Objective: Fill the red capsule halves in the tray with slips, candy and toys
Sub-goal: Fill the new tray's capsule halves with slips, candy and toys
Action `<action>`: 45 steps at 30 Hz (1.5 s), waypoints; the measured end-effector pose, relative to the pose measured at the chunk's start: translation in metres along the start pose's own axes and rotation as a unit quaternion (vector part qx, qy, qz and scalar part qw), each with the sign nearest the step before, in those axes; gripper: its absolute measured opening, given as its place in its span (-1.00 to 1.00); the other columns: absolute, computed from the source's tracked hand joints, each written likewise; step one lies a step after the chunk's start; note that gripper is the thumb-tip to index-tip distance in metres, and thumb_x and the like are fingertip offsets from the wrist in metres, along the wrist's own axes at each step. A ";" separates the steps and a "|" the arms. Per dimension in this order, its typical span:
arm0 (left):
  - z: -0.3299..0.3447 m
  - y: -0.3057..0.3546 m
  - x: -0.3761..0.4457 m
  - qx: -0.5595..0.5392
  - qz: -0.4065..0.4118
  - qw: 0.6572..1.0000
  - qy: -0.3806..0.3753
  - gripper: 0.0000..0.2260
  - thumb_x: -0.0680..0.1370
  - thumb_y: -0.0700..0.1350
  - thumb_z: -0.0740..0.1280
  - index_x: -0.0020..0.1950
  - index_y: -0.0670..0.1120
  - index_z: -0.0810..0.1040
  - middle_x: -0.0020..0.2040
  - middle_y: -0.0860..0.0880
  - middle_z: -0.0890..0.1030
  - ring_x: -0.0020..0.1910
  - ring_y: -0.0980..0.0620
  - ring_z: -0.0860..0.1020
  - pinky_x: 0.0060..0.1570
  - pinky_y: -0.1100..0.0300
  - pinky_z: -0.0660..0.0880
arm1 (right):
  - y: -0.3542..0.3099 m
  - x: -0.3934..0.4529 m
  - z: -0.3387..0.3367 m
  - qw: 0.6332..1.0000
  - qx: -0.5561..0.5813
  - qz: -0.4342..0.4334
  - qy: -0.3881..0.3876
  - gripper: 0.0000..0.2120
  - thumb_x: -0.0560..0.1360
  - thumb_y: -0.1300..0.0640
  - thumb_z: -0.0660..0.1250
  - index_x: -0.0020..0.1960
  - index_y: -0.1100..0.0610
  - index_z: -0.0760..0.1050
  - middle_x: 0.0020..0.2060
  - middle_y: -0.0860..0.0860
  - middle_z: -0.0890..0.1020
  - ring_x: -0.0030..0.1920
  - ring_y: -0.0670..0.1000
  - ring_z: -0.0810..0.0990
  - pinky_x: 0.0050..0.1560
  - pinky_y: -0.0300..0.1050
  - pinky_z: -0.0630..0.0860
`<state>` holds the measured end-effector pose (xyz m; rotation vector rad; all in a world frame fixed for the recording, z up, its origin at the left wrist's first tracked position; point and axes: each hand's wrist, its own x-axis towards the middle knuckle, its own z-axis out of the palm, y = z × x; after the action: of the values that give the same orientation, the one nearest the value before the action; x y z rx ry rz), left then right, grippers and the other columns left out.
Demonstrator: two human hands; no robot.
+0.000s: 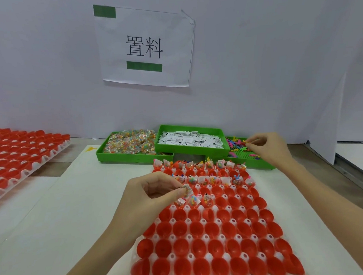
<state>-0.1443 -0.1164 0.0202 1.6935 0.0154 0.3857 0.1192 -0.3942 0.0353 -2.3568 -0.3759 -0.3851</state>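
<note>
Left hand (151,192): pinches slip and candy packet (188,189) over tray (188,238)
Right hand (268,147): fingertips pinch small toy (247,142) above toy bin (257,164)

White paper sign (146,46) on the wall reads "置料"; slips' (189,140) print too small to read.

Red, white and green on a pale bench

Red capsule halves (203,247) sit in a white tray (189,238); three green bins hold multicoloured candy (129,144), white black-printed slips (189,139) and neon pink, green, orange toys (238,145).
</note>
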 end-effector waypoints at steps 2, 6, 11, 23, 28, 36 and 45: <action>0.002 0.001 -0.001 0.000 0.003 1.000 -0.002 -0.87 0.38 -0.02 0.61 -0.12 0.03 0.76 -0.16 -0.03 0.76 -0.11 0.01 0.74 -0.06 0.30 0.62 | -0.018 -0.019 -0.005 0.998 0.057 -0.003 -0.004 -0.95 0.50 0.15 0.51 -0.04 0.06 0.72 -0.19 -0.05 0.73 -0.21 -0.13 0.67 -0.18 -0.30 0.52; 0.004 0.001 -0.003 -0.025 -0.013 1.000 -0.004 -0.86 0.36 -0.03 0.61 -0.12 0.00 0.77 -0.16 -0.06 0.76 -0.10 -0.02 0.74 -0.05 0.31 0.62 | -0.062 -0.067 -0.007 0.979 0.173 -0.017 -0.109 -0.90 0.48 0.17 0.54 -0.01 0.06 0.74 -0.23 -0.06 0.75 -0.20 -0.09 0.72 -0.16 -0.31 0.60; 0.005 0.002 -0.004 -0.015 -0.012 1.000 -0.008 -0.87 0.36 -0.04 0.61 -0.13 0.00 0.77 -0.16 -0.05 0.76 -0.11 -0.01 0.74 -0.08 0.32 0.61 | -0.103 -0.124 -0.007 0.944 0.274 -0.053 -0.178 -0.88 0.47 0.18 0.54 0.01 0.05 0.75 -0.16 -0.04 0.77 -0.14 -0.03 0.76 -0.08 -0.33 0.62; 0.013 -0.002 -0.007 0.029 0.043 0.999 -0.010 -0.89 0.37 -0.04 0.61 -0.16 0.00 0.76 -0.19 -0.04 0.75 -0.17 0.02 0.73 -0.11 0.29 0.62 | -0.116 -0.159 0.004 0.920 0.276 -0.130 -0.247 -0.90 0.53 0.08 0.50 0.03 -0.01 0.74 -0.14 -0.05 0.76 -0.08 -0.04 0.76 0.05 -0.07 0.68; 0.019 0.000 -0.012 0.027 0.066 0.997 0.001 -0.91 0.37 -0.04 0.61 -0.16 0.05 0.78 -0.20 -0.01 0.75 -0.17 0.03 0.73 -0.11 0.31 0.61 | -0.114 -0.158 0.002 0.915 0.281 -0.127 -0.260 -0.89 0.46 0.07 0.57 -0.02 0.03 0.72 -0.16 -0.01 0.76 -0.11 0.00 0.76 -0.01 -0.12 0.67; 0.037 0.004 -0.018 -0.035 0.047 0.998 0.003 -0.85 0.44 -0.08 0.54 0.00 0.06 0.79 -0.08 0.03 0.77 -0.03 0.07 0.74 -0.01 0.31 0.62 | -0.102 -0.146 -0.012 0.905 0.317 -0.092 -0.269 -0.92 0.47 0.14 0.56 -0.04 0.06 0.71 -0.13 0.03 0.76 -0.11 0.02 0.75 -0.04 -0.26 0.62; 0.030 -0.003 -0.020 0.420 0.200 0.847 -0.258 -0.52 0.68 0.36 0.01 0.48 0.25 0.47 0.37 0.45 0.46 0.44 0.31 0.26 0.43 0.32 0.16 | -0.066 -0.133 0.002 0.972 0.153 -0.064 -0.164 -0.90 0.42 0.21 0.58 -0.15 0.08 0.68 -0.26 -0.02 0.73 -0.22 -0.07 0.72 -0.04 -0.05 0.68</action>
<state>-0.1545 -0.1487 0.0092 2.6427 -0.6664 0.2174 -0.0263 -0.3679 0.0238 -2.0949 -0.6952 0.0110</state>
